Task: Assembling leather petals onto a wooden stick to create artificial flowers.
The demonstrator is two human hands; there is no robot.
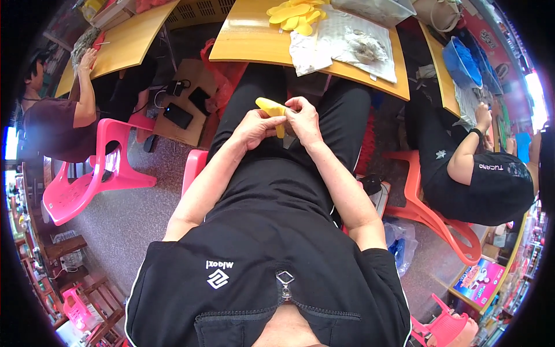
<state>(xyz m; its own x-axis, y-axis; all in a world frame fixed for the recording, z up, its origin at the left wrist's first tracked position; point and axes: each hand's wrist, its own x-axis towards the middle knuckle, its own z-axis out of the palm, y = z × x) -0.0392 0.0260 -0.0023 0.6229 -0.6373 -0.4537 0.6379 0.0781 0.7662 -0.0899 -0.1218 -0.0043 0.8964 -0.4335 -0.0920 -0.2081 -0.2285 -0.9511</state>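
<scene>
Above my lap, both hands hold a small, soft-looking yellow piece [269,106], its exact kind not clear. My left hand [257,128] grips it from the left, thumb and fingers pressed together. From the right, my right hand [304,120] pinches it, and the fingertips of the two hands nearly meet. Part of the piece sticks out above the fingers and a narrow bit hangs below them. On the table ahead lies a pile of flat, rounded yellow pieces [296,15] of the same colour.
The wooden table [248,40] bears a white cloth [347,34] with dark fibres [370,49] and a clear plastic bin [376,7]. Seated people work at left [63,121] and right [480,179]. Phones [178,115] lie on a low board. A pink chair [104,173] stands left.
</scene>
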